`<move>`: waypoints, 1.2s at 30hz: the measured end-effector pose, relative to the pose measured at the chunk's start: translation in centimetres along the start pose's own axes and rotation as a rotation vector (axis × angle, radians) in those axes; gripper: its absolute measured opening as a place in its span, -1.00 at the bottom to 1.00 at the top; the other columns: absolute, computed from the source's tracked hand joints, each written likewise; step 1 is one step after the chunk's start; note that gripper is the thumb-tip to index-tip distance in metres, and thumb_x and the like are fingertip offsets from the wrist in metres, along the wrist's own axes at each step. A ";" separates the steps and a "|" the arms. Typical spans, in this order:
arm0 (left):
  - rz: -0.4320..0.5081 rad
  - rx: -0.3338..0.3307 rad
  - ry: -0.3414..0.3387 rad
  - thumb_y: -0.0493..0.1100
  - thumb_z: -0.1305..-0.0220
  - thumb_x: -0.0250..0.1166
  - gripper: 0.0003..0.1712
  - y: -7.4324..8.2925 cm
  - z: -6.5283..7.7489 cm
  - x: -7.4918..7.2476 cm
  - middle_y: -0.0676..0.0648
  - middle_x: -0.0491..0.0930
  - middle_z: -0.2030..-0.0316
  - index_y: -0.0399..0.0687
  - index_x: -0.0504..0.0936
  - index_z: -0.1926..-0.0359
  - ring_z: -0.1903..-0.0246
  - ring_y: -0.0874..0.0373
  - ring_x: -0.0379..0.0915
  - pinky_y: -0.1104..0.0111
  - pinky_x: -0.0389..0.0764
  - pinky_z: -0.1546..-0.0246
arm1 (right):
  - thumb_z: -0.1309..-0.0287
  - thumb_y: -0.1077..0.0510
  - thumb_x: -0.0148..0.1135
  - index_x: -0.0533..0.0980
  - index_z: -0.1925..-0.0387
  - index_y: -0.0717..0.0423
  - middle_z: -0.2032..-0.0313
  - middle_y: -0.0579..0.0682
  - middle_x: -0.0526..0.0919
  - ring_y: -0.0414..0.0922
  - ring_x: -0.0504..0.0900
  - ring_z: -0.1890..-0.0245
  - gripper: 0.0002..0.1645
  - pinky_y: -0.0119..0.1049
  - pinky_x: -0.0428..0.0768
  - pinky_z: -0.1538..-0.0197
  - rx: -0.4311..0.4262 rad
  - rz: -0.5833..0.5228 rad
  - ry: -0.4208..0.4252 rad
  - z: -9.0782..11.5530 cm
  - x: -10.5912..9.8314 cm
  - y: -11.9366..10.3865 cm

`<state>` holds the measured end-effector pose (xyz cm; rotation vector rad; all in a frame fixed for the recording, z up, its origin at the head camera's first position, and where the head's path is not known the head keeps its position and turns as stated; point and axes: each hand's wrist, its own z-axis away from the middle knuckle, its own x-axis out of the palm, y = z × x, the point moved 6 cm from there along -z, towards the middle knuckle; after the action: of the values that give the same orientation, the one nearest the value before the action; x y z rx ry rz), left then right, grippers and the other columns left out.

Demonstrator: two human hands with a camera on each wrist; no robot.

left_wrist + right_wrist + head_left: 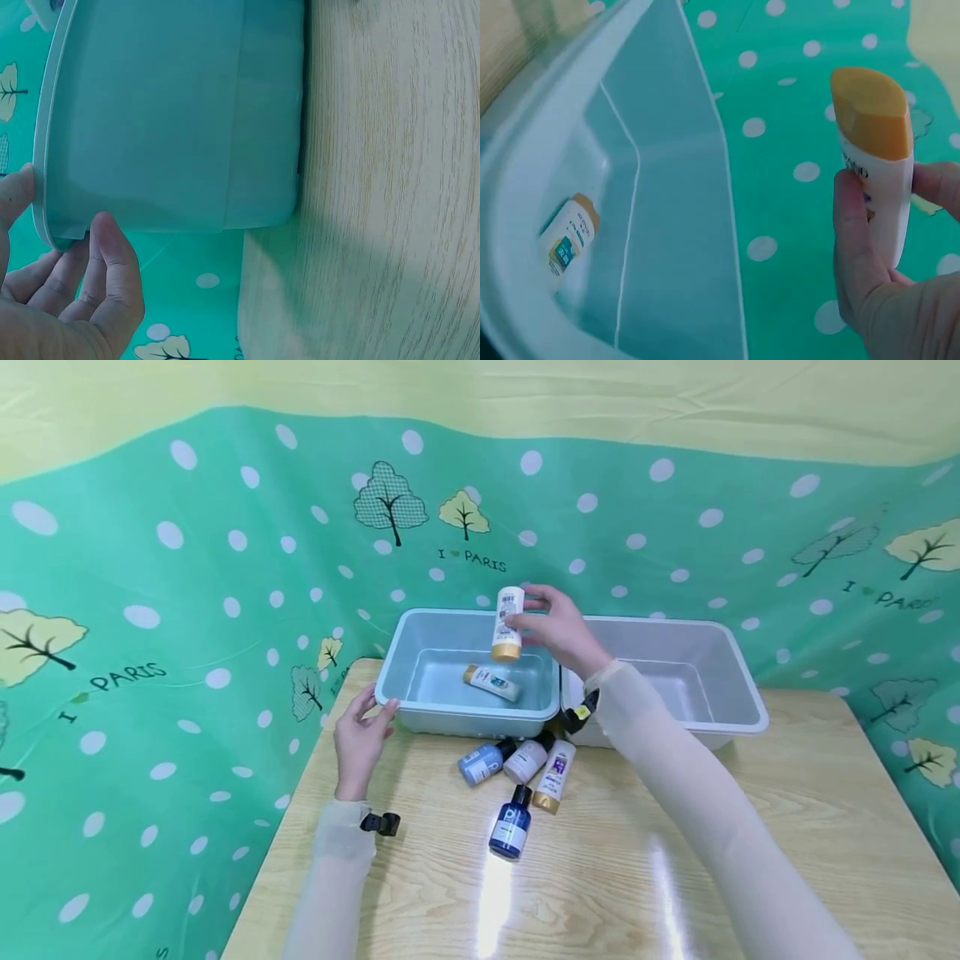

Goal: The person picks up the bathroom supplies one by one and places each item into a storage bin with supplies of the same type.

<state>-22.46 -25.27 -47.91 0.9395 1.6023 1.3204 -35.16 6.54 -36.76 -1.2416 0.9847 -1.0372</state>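
My right hand [558, 625] holds a white shampoo bottle [508, 618], its gold cap pointing down, above the light blue plastic bin [472, 710]. In the right wrist view the thumb and fingers grip the bottle [877, 187] from both sides. My left hand [362, 739] pinches the bin's front left corner; the left wrist view has the thumb on the rim [42, 150] and fingers beneath it. Inside the blue bin lies another white bottle with a gold cap [492, 682], on its side.
On the wooden table [637, 860] before the bins lie a light blue bottle [482, 764], a pale bottle [525, 762], a white gold-capped bottle [555, 775] and a dark blue bottle [511, 827]. A grey-white bin [738, 727] stands right of the blue one. Patterned green cloth [247, 568] hangs behind.
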 end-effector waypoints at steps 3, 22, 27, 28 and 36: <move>0.006 0.006 0.000 0.15 -0.19 0.45 -0.25 0.1 0.0 0.0 -0.17 0.58 -0.14 -0.02 0.51 -0.34 0.09 -0.18 0.64 0.38 0.74 0.31 | -0.14 0.25 0.45 0.20 -0.47 0.09 -0.21 0.10 0.43 0.07 0.57 -0.06 -0.07 -0.13 0.72 0.04 0.035 0.001 -0.001 -1.9 0.3 0.4; 0.015 0.021 0.003 0.12 -0.20 0.46 -0.27 0.1 -0.1 0.0 -0.21 0.59 -0.12 -0.03 0.51 -0.33 0.09 -0.26 0.63 0.36 0.74 0.32 | -0.10 0.24 0.47 0.23 -0.39 0.20 -0.19 0.17 0.48 0.09 0.59 -0.03 -0.12 -0.12 0.72 0.07 0.130 0.207 -0.194 -6.9 2.7 5.1; 0.018 0.010 -0.003 0.10 -0.21 0.45 -0.29 -0.2 0.0 0.2 -0.18 0.60 -0.12 0.00 0.52 -0.33 0.09 -0.24 0.63 0.29 0.75 0.28 | -0.12 0.26 0.45 0.21 -0.41 0.20 -0.17 0.21 0.43 0.13 0.56 -0.04 -0.11 -0.05 0.70 0.01 0.179 0.309 -0.239 -7.0 2.9 5.9; 0.016 0.009 -0.004 0.09 -0.22 0.45 -0.30 -0.2 0.0 0.3 -0.18 0.60 -0.12 0.00 0.52 -0.33 0.10 -0.23 0.64 0.28 0.76 0.28 | -0.13 0.26 0.44 0.20 -0.41 0.21 -0.17 0.22 0.42 0.14 0.56 -0.04 -0.11 -0.03 0.69 -0.01 0.193 0.325 -0.248 -7.0 3.0 6.1; 0.000 -0.007 0.005 0.09 -0.22 0.45 -0.30 0.1 0.0 0.1 -0.21 0.57 -0.15 -0.01 0.51 -0.33 0.10 -0.19 0.64 0.28 0.76 0.27 | -0.22 0.45 0.21 0.20 -0.41 0.29 -0.09 0.29 0.41 0.25 0.53 -0.08 -0.25 -0.01 0.70 -0.01 0.182 0.260 -0.234 -6.9 3.4 5.4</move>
<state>-22.51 -25.16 -47.80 0.9329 1.5999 1.3287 -40.65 1.76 -42.78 -1.0277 0.8257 -0.7426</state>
